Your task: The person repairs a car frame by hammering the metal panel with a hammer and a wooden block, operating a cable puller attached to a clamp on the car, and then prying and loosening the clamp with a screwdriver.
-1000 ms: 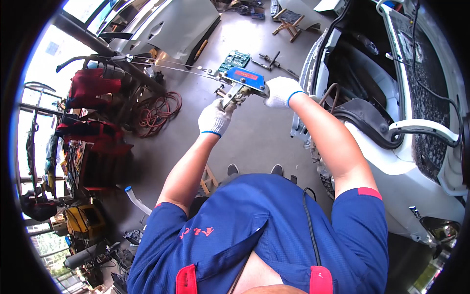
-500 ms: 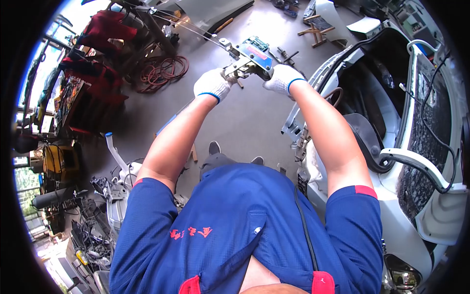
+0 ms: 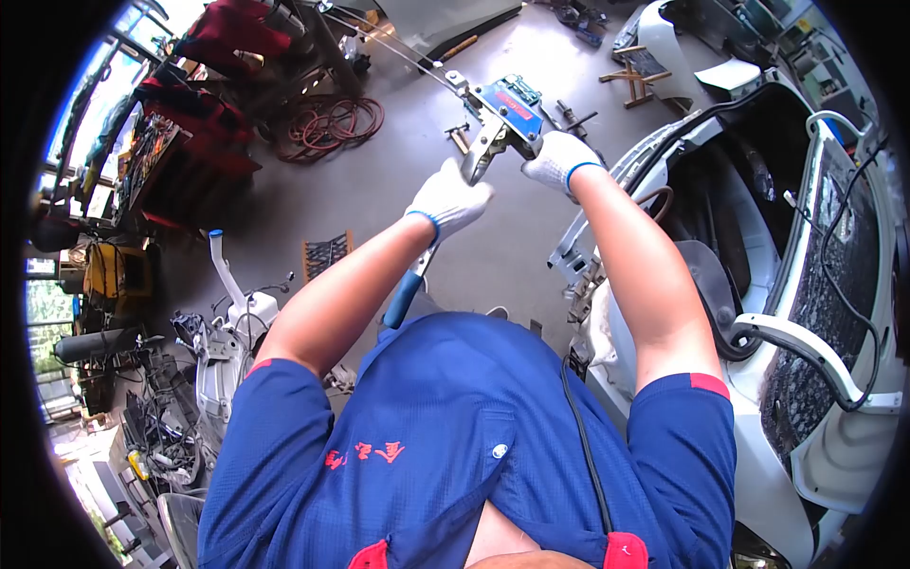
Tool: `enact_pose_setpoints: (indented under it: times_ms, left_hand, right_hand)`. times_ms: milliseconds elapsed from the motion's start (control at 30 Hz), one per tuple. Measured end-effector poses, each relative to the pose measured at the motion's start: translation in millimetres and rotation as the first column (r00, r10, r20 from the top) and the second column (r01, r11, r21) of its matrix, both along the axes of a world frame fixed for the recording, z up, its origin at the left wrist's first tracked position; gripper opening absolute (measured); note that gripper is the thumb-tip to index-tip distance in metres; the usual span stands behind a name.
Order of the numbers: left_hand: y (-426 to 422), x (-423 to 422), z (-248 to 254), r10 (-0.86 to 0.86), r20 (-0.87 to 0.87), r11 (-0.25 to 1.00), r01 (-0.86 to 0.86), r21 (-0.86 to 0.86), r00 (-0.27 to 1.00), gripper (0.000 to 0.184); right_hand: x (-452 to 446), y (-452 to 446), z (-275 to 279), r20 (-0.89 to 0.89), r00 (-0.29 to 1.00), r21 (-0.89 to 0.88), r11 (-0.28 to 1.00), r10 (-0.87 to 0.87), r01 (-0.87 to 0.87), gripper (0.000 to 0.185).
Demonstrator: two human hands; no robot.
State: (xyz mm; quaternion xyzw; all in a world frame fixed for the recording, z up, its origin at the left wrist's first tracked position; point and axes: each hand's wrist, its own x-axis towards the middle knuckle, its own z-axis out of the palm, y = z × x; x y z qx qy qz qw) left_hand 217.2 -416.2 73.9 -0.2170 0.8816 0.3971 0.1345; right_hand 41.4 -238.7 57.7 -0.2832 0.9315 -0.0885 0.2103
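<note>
A blue and metal cable puller [image 3: 513, 108] with a red label hangs in front of me, with steel cable [image 3: 398, 49] running from it to the upper left. My left hand [image 3: 449, 199], in a white knit glove, is closed round the puller's metal lever. The lever's blue grip [image 3: 403, 300] extends below that hand toward my body. My right hand [image 3: 559, 161], also gloved, is closed on the lower right end of the puller body. Its fingertips are partly hidden.
An opened white car body [image 3: 758, 379] stands close on the right. Coiled red hose [image 3: 332, 128], a folding stool [image 3: 637, 76] and tools [image 3: 574, 119] lie on the floor ahead. Car parts [image 3: 223, 356] and a yellow machine [image 3: 118, 271] are at the left.
The view has shifted and turned. My left hand has moved from beside the puller's body down onto the lever, whose blue grip now shows. My right hand keeps its hold.
</note>
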Motion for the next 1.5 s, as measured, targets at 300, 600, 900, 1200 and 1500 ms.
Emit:
enact_pose_setpoints:
  times_ms: [300,600,900,1200,1500]
  left_hand:
    - [-45.2,148.5,-24.7,0.061,0.414,0.464,-0.393,0.794,0.908,0.031]
    - [35.7,147.8,-10.7,0.223,0.36,0.328,-0.417,0.847,0.906,0.022]
    - [29.8,150.5,-14.2,0.254,0.343,0.397,-0.421,0.816,0.904,0.021]
    - [-27.5,132.9,2.9,0.067,0.336,0.783,-0.258,0.566,0.94,0.029]
    - [-36.1,134.6,-26.7,0.023,0.235,0.781,-0.165,0.603,0.972,0.027]
  right_hand:
    - [9.4,-1.1,17.8,0.086,0.996,0.056,0.998,-0.032,0.027,0.041]
    - [12.8,-2.5,25.5,0.027,1.0,0.056,0.998,-0.015,0.013,0.043]
    - [14.6,-3.8,38.5,0.037,0.999,0.121,0.993,0.003,-0.007,0.043]
    - [13.5,-1.2,30.9,-0.011,1.0,0.101,0.995,0.016,-0.015,0.044]
    - [9.6,-5.7,28.5,-0.038,0.999,0.161,0.987,0.014,-0.008,0.044]
